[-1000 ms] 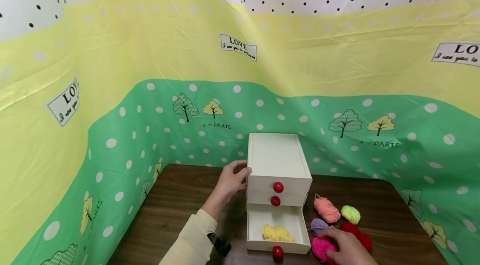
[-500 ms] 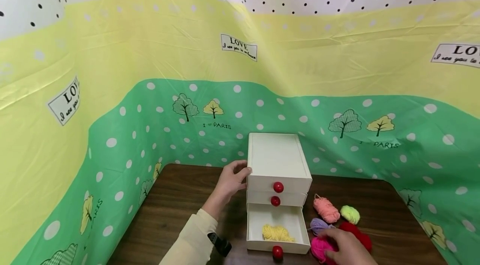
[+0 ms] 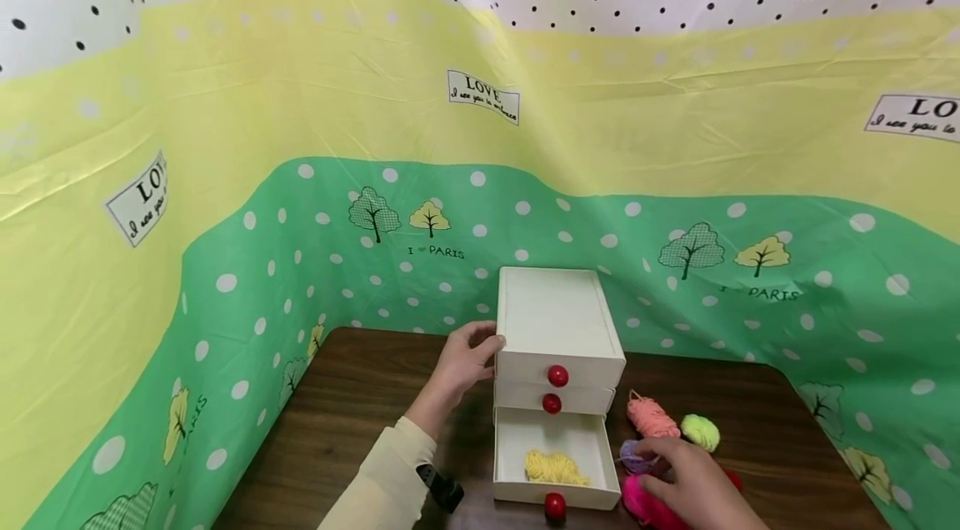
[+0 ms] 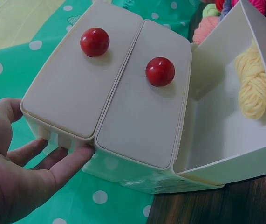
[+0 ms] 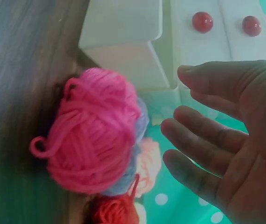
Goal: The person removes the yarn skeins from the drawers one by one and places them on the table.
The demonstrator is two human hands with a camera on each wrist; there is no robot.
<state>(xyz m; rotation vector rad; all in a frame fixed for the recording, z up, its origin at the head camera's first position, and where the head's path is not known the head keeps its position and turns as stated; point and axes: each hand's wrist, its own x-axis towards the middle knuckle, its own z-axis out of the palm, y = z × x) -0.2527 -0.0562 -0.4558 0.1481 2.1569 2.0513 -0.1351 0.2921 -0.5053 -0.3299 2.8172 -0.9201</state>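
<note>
A white drawer cabinet [image 3: 555, 309] with red round knobs stands on the table, its bottom drawer [image 3: 506, 438] pulled out. Inside that drawer lies a yellow yarn ball [image 3: 553, 467]. My left hand [image 4: 35, 163] rests against the cabinet's left side, thumb at the upper corner and fingertips on the side wall. Right of the drawer, my right hand [image 3: 693, 476] hovers over the yarn balls with loosely extended fingers and nothing held. Beneath and beside it are a hot pink yarn ball [image 5: 93, 135], a purple one [image 3: 632, 455] and a mostly covered red one [image 5: 116, 210].
A salmon yarn ball [image 3: 652, 416] and a lime green one [image 3: 701, 432] lie farther back on the dark wood table [image 3: 360, 397]. A patterned curtain [image 3: 420, 130] hangs behind and along the sides. A black band [image 3: 441, 488] is on the left wrist.
My right hand has come off the hot pink yarn ball and shifted up toward the purple one, covering more of the red ball. The left hand stays on the cabinet.
</note>
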